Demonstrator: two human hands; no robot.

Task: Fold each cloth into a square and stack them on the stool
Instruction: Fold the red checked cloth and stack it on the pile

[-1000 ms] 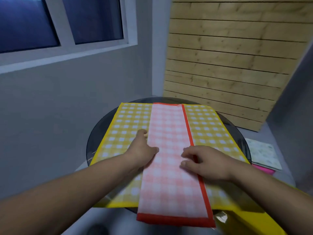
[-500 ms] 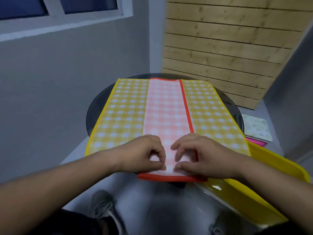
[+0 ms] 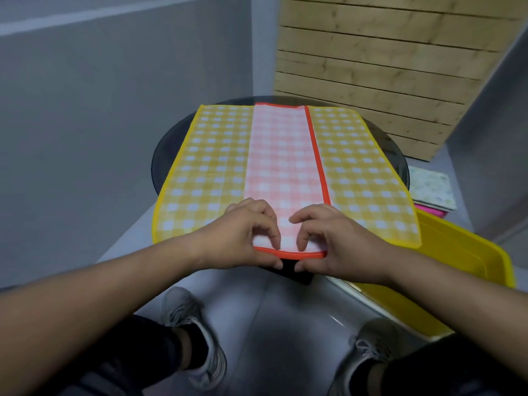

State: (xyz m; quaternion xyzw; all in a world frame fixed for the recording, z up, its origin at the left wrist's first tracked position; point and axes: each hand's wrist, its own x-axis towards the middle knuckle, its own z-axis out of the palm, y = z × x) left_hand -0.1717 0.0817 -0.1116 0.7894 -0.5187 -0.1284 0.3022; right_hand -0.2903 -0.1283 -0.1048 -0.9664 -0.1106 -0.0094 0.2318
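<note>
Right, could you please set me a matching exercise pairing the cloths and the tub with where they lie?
Things:
1 pink checked cloth
2 yellow checked cloth
3 yellow tub
4 floral cloth

Places:
A spread flat beneath another cloth
B near edge pinched by left hand and right hand
C low beside the glass table, nearest the person
D on a pink item, far right

Pairs: 1-B; 2-A; 3-C; 4-D

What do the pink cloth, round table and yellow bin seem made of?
Pink cloth: thin matte fabric, checked print, stitched orange hem. Round table: probably dark tinted glass, smooth and glossy at the rim. Yellow bin: likely moulded plastic, smooth with slight sheen.
</note>
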